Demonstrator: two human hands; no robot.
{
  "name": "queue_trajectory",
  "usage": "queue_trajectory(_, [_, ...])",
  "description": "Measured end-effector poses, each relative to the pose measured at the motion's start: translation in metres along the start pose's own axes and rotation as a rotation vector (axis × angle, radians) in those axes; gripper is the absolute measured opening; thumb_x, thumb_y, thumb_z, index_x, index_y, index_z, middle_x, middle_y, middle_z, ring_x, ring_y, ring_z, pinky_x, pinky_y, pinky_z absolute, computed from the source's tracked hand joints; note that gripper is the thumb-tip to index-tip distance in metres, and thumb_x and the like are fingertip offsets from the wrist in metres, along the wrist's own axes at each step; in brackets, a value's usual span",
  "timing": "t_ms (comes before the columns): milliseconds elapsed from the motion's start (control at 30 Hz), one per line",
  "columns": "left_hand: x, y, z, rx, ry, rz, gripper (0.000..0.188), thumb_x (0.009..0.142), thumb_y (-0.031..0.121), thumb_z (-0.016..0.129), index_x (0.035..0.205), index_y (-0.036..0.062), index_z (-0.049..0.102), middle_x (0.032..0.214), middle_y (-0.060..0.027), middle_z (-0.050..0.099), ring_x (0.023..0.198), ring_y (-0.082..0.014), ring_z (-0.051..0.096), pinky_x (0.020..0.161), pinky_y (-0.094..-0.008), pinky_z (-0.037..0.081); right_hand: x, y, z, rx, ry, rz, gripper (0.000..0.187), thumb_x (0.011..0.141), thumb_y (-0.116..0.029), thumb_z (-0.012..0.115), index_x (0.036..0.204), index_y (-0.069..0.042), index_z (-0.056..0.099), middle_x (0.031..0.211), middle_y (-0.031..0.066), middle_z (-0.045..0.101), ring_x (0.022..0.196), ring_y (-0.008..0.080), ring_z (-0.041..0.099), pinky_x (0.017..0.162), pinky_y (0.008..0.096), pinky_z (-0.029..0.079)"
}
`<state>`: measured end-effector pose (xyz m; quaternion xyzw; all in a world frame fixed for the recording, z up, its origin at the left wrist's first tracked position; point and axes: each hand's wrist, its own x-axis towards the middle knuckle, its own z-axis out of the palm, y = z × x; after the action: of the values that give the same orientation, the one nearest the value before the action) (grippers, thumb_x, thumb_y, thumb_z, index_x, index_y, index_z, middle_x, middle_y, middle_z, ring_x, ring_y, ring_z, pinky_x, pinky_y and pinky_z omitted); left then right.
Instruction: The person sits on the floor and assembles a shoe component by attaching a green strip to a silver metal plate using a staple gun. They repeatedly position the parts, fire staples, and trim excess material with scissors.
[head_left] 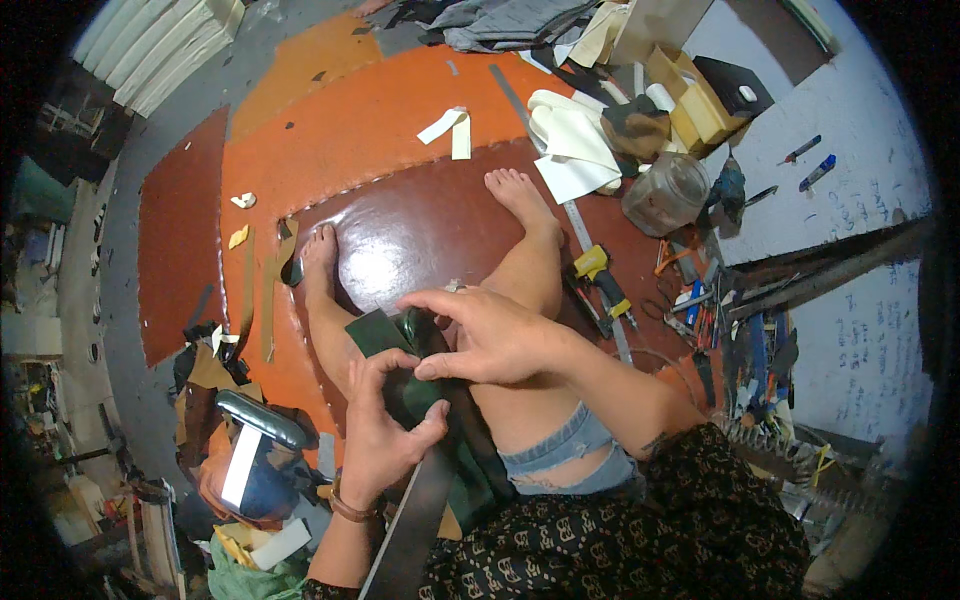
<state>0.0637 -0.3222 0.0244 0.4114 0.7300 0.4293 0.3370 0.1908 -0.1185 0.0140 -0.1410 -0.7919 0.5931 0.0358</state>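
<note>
Over my lap lies a dark green strip (372,333) of smooth, leather-like material, its far end sticking out past my fingers. My left hand (385,430) is curled around the near side of it, with thumb and index finger bent toward each other. From the right, my right hand (505,338) pinches a folded, shiny part of the strip between thumb and fingers. The two hands almost meet there. Below my left hand, a long grey flat bar (408,525) slants across my lap. My palms and the strip's underside are hidden.
Right of my leg are a yellow-black tool (600,275), a metal ruler (578,225), a glass jar (666,195) and several hand tools. Cream sheets (572,140) lie beyond. Left are brown strips (248,290), a shiny dark rounded object (265,418) and a green bag (240,572).
</note>
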Motion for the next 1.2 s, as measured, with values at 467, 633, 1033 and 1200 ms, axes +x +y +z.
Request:
queue_trajectory(467, [0.004,0.017,-0.007,0.167,-0.009,0.063,0.055,0.075,0.017,0.088,0.122,0.0102,0.061,0.119,-0.0131,0.065,0.120,-0.0367,0.058,0.122,-0.0531,0.031,-0.175,0.389,-0.059,-0.610,0.695,0.918,0.083,0.091,-0.051,0.076,0.156,-0.008,0.047,0.147,0.0251,0.061,0.135,0.0448,0.059,0.111,0.0577,0.050])
queue_trajectory(633, [0.003,0.016,-0.006,0.178,-0.009,0.038,0.058,0.073,0.017,0.090,0.121,0.0100,0.060,0.119,-0.0126,0.065,0.118,-0.0372,0.057,0.117,-0.0503,0.037,-0.149,0.327,-0.068,-0.445,0.501,1.090,0.061,0.082,-0.026,0.086,0.135,-0.002,0.067,0.132,0.0249,0.069,0.126,0.0430,0.065,0.107,0.0507,0.052])
queue_trajectory(1033, [0.003,0.006,-0.009,0.203,-0.014,0.109,0.059,0.073,0.024,0.090,0.123,0.0117,0.060,0.118,-0.0093,0.066,0.115,-0.0363,0.061,0.123,-0.0592,0.031,-0.163,0.050,-0.095,-0.047,0.505,0.373,0.054,0.088,-0.016,0.086,0.135,0.000,0.067,0.125,0.0120,0.076,0.114,0.0200,0.072,0.102,0.0377,0.055])
queue_trajectory(1200, [0.006,0.011,-0.008,0.233,-0.038,0.124,0.060,0.074,0.025,0.089,0.126,0.0121,0.061,0.119,-0.0079,0.067,0.117,-0.0351,0.062,0.125,-0.0621,0.025,-0.137,-0.043,-0.092,-0.454,0.085,-0.089,0.068,0.074,-0.032,0.087,0.138,-0.015,0.073,0.111,0.0103,0.081,0.092,0.0312,0.075,0.089,0.0412,0.054])
